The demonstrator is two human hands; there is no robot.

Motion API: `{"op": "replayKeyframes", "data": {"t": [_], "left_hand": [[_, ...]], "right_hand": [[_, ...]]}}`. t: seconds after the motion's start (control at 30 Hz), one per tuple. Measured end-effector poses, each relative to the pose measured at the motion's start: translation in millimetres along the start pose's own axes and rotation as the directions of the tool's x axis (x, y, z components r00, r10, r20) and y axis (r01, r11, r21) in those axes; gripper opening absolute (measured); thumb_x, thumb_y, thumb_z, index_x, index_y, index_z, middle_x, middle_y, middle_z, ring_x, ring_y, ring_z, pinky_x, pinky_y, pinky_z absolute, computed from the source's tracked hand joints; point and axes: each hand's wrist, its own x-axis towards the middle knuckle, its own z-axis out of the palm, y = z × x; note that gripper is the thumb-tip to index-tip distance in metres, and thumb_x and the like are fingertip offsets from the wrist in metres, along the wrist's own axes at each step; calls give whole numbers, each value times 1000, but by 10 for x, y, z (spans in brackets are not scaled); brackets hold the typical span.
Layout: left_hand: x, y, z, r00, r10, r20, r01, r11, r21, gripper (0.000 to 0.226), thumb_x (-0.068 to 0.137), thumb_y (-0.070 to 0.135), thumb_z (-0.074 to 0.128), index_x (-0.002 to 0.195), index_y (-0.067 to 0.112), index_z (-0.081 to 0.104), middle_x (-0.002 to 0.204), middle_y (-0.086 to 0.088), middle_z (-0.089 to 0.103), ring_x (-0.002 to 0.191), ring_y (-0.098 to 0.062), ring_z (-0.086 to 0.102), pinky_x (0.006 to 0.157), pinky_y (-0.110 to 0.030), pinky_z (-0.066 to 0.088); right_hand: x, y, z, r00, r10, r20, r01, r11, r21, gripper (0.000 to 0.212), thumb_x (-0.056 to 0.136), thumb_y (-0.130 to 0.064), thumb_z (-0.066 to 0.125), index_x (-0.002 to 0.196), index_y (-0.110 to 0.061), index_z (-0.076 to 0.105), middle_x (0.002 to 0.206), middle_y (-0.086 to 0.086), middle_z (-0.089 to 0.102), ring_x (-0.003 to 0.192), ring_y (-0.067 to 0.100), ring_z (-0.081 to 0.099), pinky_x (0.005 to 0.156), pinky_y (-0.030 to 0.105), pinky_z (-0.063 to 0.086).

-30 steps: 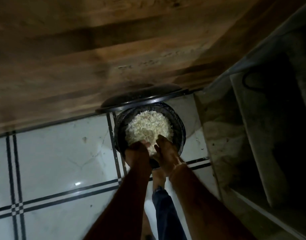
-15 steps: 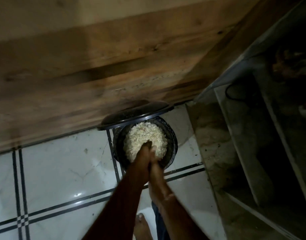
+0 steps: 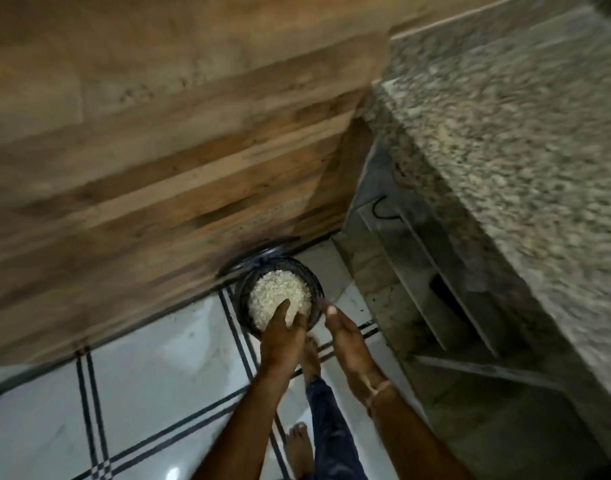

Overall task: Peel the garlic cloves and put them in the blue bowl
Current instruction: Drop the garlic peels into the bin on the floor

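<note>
While left hand (image 3: 283, 336) hovers flat-fingered over pale flaky heap (image 3: 280, 292) in dark round bin (image 3: 244, 289) on floor | right hand (image 3: 345, 337) open, beside bin's right rim | heap likely light, loose: scoop from underneath.

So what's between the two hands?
A bare foot on the white floor tiles, between the left hand and the right hand, seen in the head view.

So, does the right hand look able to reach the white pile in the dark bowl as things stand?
Probably yes. The right hand hangs open beside the dark bowl, whose white pile lies mostly uncovered; only the left hand covers its near edge.
</note>
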Motion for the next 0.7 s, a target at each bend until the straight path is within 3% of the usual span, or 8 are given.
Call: {"op": "replayKeyframes", "data": {"t": [0.2, 0.33, 0.4, 0.5, 0.63, 0.7], "left_hand": [[-1314, 124, 291, 921, 351, 167, -383, 892, 239, 45, 101, 28, 62, 145, 21, 55, 148, 0, 56, 138, -20, 51, 115, -34, 40], [-1953, 245, 662, 805, 500, 318, -588, 742, 323, 38, 100, 31, 63, 138, 28, 59, 142, 5, 58, 134, -17, 50, 108, -30, 41], [-2184, 304, 869, 748, 539, 387, -660, 662, 354, 36, 100, 33, 63, 135, 31, 60, 138, 6, 60, 131, -17, 52, 106, -31, 43], [-2525, 410, 1342, 656, 589, 471, -752, 559, 348, 36, 99, 32, 65, 134, 30, 62, 137, 2, 60, 129, -20, 54, 105, -35, 45], [-2940, 492, 2096, 555, 622, 552, -829, 464, 311, 37, 97, 31, 65, 134, 28, 63, 136, 1, 62, 125, -23, 57, 103, -42, 49], [-3173, 481, 2531, 523, 603, 603, -849, 430, 306, 36, 98, 30, 65, 134, 27, 63, 137, 1, 62, 127, -21, 56, 106, -39, 47]], "right_hand": [[-1597, -461, -825, 937, -212, -279, 174, 973, -154, 23, 108, -58, 43, 122, -56, 60, 123, -22, 67, 115, 1, 63, 103, 38, 53], [-2512, -654, -1321, 845, -332, -420, 239, 936, -258, 19, 107, -48, 43, 116, -58, 57, 121, -21, 64, 111, -5, 58, 97, 15, 45], [-2863, -615, -1557, 815, -342, -468, 224, 931, -289, 21, 105, -48, 41, 116, -53, 58, 120, -20, 63, 109, -5, 57, 96, 15, 45], [-3301, -375, -2012, 751, -325, -574, 168, 936, -311, 31, 109, -46, 43, 120, -33, 68, 119, -13, 67, 109, 3, 61, 94, 28, 51], [-3747, -35, -2667, 652, -294, -698, 125, 951, -284, 20, 109, -39, 48, 117, -40, 66, 117, -18, 66, 110, -4, 58, 94, 15, 44], [-3947, 202, -3011, 614, -252, -748, 89, 964, -251, 23, 108, -37, 49, 122, -36, 68, 122, -17, 66, 114, -1, 59, 98, 16, 44]]}}
